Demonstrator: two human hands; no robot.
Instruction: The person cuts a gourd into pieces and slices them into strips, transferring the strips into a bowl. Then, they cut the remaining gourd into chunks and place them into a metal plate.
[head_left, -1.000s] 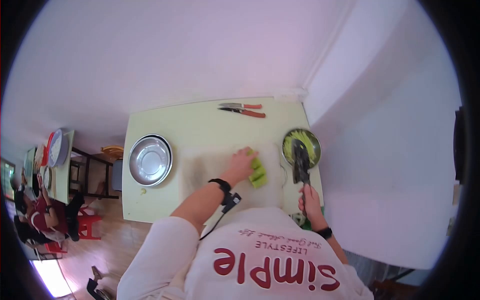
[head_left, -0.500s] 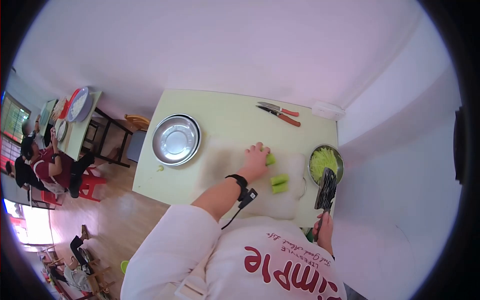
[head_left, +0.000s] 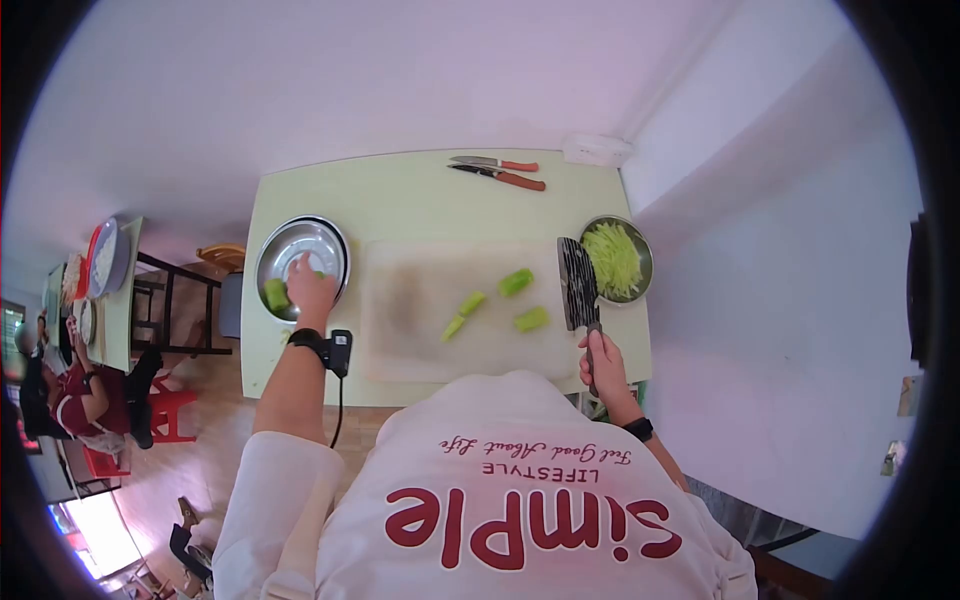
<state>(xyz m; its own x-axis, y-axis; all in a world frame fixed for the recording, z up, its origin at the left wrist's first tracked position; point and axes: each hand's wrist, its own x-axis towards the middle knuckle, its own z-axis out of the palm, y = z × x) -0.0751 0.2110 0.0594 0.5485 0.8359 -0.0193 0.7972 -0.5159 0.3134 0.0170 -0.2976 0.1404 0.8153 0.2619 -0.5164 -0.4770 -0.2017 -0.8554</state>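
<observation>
My left hand (head_left: 312,287) is inside the stacked metal bowls (head_left: 335,238) on the left, fingers apart. Beside it in the bowl lies a green vegetable chunk (head_left: 276,294); a bit more green shows by the fingers, partly hidden. My right hand (head_left: 603,364) grips the handle of a cleaver (head_left: 577,285), its dark patterned blade pointing away from me over the right edge of the white cutting board (head_left: 400,350). Green vegetable pieces (head_left: 516,282) lie on the board, several in all. Right of the blade stands a metal bowl of pale green shreds (head_left: 612,262).
Two knives (head_left: 510,176) with orange-brown handles lie at the table's (head_left: 400,190) far edge. A white box (head_left: 597,150) sits by the wall at the back right corner. On the left, people sit at another table (head_left: 120,330) near red stools (head_left: 172,410).
My left hand has gone from the board to the left bowl, where green vegetable now lies. The cleaver has shifted from the shreds bowl toward the board's right edge. My view has turned.
</observation>
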